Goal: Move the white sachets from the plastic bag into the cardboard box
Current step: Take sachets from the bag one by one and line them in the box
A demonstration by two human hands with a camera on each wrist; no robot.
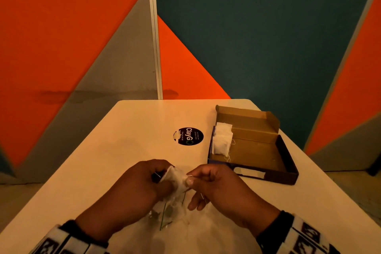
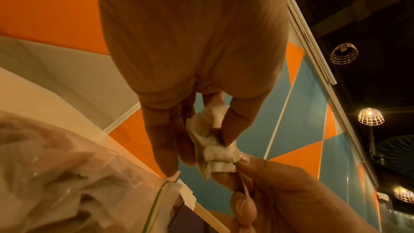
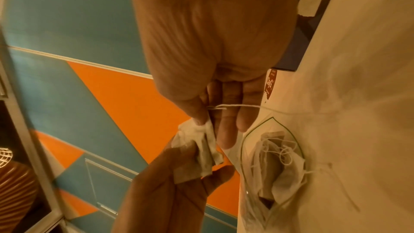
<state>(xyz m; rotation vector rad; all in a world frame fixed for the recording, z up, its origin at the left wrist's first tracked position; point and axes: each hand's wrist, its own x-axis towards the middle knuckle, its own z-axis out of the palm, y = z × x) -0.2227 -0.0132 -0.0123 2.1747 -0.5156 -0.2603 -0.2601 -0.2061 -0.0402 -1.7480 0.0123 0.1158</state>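
Note:
Both hands hold a crumpled bunch of white sachets (image 1: pixel 175 177) just above the table's near middle. My left hand (image 1: pixel 144 183) grips the bunch (image 2: pixel 212 141) between thumb and fingers. My right hand (image 1: pixel 208 181) pinches its edge (image 3: pixel 201 141) and a white string (image 3: pixel 241 106). Under the hands lies the clear plastic bag (image 1: pixel 171 214) with a green zip line, more sachets (image 3: pixel 275 162) and tangled strings inside it. The open cardboard box (image 1: pixel 253 148) stands at the right, a stack of white sachets (image 1: pixel 222 140) leaning at its left end.
A round black sticker (image 1: pixel 188 136) lies on the white table (image 1: pixel 123 140) left of the box. Orange, grey and teal wall panels (image 1: pixel 257 33) rise right behind the table's far edge. The box has a dark outer wall (image 1: pixel 288 163) and a raised lid flap.

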